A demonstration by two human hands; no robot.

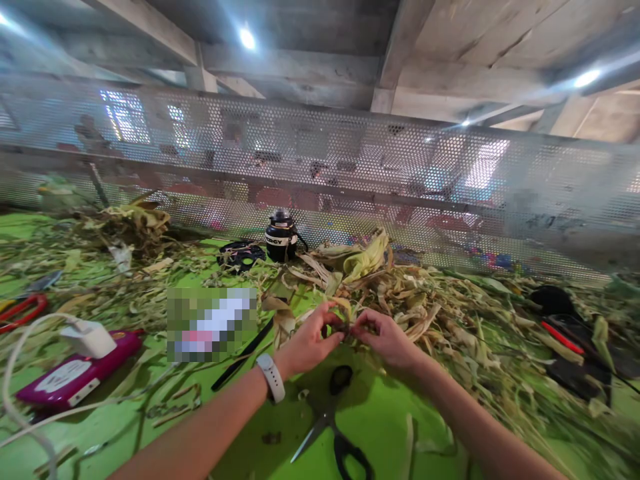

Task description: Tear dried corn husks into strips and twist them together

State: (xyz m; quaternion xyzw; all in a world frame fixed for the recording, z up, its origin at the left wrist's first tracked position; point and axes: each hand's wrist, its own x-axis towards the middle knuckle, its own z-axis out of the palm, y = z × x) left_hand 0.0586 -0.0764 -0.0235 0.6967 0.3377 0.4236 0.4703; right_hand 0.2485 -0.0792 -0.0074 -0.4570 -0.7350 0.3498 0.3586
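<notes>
My left hand (313,337), with a white watch on its wrist, pinches a small piece of dried plant husk (345,312) between thumb and fingers. Fingertips of my right hand (377,333) are closed on the same piece from the other side, so the two hands nearly meet. The piece itself is small and partly covered by the fingers. Right behind the hands rises a heap of dry husks (415,293). Black-handled scissors (327,417) lie with spread blades on the green tabletop (280,427) below my hands.
A black jar-like bottle (281,237) stands at the back before a perforated metal screen (320,147). To the left lie a purple power strip (83,373) with a white charger, red-handled scissors (25,313) and a blurred-out flat item (213,327). Dark objects (570,333) sit right.
</notes>
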